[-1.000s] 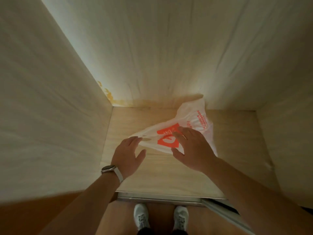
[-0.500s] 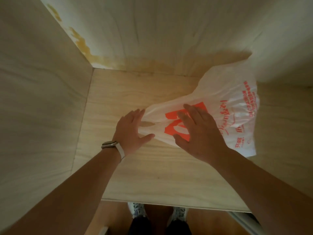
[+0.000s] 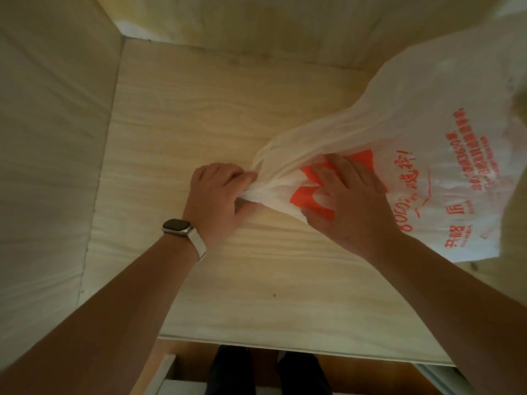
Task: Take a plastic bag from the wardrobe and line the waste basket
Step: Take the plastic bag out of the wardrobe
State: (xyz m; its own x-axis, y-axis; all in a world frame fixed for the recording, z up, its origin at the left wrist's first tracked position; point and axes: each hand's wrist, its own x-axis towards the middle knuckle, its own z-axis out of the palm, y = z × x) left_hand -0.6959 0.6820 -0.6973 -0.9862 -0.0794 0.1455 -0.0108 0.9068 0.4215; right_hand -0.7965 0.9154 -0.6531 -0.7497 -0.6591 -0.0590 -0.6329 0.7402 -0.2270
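Plastic bag (image 3: 399,155) on the wardrobe shelf (image 3: 228,115), held at its gathered end

White bag with orange print lies at the shelf's right side; left hand (image 3: 219,195), wearing a watch (image 3: 176,226), is clenched around the bunched end, while right hand (image 3: 350,203) presses flat on the print, fingers spread

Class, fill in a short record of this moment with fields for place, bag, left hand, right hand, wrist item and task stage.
place: inside a wooden wardrobe, on its shelf
bag: white plastic bag with orange print, lying on the shelf, far end up against the right wall
left hand: left hand closed around the bunched end of the bag
right hand: right hand spread flat on the orange print
wrist item: watch on the left wrist
task stage: bag gripped, not yet out of the wardrobe; no waste basket in view
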